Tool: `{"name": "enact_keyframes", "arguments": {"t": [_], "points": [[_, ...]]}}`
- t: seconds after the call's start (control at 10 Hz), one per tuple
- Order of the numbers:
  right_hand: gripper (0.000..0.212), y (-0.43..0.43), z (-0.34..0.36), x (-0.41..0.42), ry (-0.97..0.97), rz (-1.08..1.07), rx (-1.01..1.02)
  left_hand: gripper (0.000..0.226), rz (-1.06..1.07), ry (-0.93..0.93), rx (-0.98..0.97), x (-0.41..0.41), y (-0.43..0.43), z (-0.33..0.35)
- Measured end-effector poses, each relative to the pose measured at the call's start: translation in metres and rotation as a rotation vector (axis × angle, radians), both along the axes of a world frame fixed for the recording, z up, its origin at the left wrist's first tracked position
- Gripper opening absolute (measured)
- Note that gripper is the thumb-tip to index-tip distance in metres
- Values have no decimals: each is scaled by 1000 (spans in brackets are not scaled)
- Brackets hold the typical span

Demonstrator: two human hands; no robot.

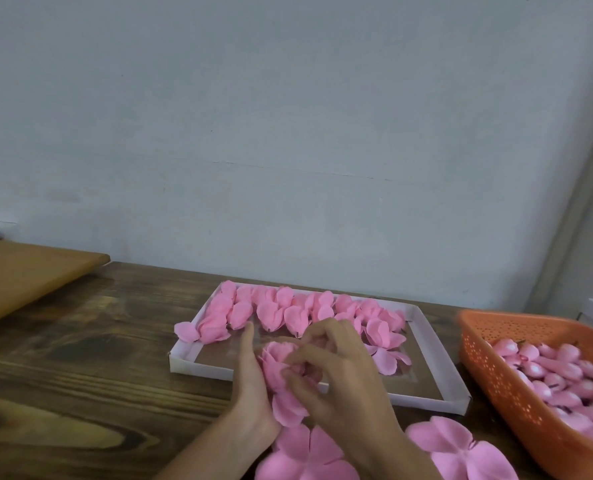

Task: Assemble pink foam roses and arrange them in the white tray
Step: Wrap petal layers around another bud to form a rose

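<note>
The left hand (250, 379) holds a half-built rose (279, 370) above the white tray's (198, 368) near edge, steadying it, while the right hand (340, 382) pinches its petals, apparently to shape it.

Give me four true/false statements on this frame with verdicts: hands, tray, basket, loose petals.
1. The left hand and right hand both hold one pink rose. True.
2. The white tray is packed full. False: roses line only its far side; much of the near part is bare.
3. The orange basket right of the tray holds pink buds. True.
4. The flat petal pieces lie in the basket. False: they lie on the table by the wrists.
</note>
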State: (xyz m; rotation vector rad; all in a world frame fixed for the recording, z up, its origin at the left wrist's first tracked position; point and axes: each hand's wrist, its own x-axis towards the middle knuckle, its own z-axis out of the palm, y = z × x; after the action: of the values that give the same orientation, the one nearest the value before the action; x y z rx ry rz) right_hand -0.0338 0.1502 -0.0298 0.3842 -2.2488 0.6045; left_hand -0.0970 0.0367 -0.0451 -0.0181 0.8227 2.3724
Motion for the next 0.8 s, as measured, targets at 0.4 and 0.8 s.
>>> {"name": "enact_keyframes", "arguments": {"t": [0.4, 0.8], "points": [[12, 5, 3, 1, -65, 1, -103, 80, 78, 32, -67, -3, 3, -4], [6, 3, -1, 3, 3, -128, -3, 61, 79, 91, -41, -11, 4, -16]]}}
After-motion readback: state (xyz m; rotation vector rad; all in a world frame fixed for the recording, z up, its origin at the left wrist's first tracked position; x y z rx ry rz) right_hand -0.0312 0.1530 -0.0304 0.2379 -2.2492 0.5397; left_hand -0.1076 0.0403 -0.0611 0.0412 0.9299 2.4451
